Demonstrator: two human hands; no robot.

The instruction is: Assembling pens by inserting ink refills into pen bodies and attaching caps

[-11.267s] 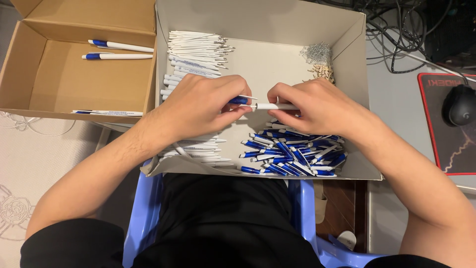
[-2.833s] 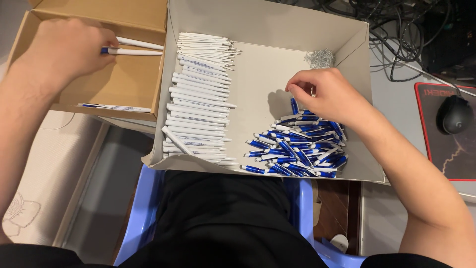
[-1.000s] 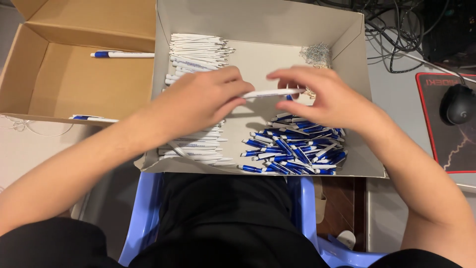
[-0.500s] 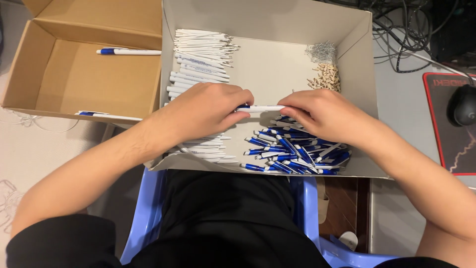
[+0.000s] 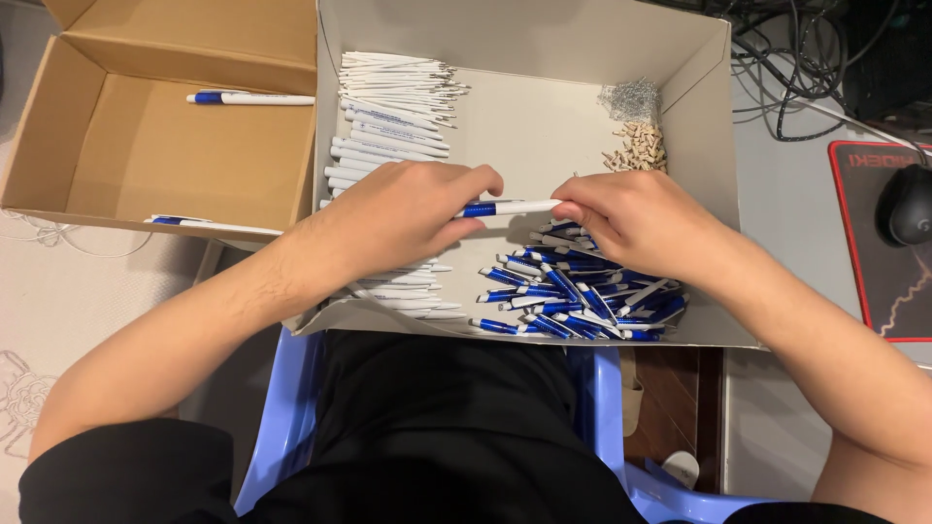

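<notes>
Both hands hold one blue-and-white pen (image 5: 510, 207) level over the middle of a white cardboard box (image 5: 699, 87). My left hand (image 5: 403, 215) grips its blue end; my right hand (image 5: 636, 221) pinches the white end. Below my left hand lies a stack of white pen barrels (image 5: 393, 102). Under my right hand is a heap of blue pen parts (image 5: 573, 296).
A brown cardboard box (image 5: 146, 146) at the left holds a finished pen (image 5: 250, 98) at its far side and another near its front edge. Small springs and tan tips (image 5: 636, 136) lie in the white box's far right corner. A mouse (image 5: 908, 204) on a mat and cables are at the right.
Since a second ago the hands have closed together on the pen and lowered it toward the box's middle. Earlier my left hand reached into the brown box, then came back.
</notes>
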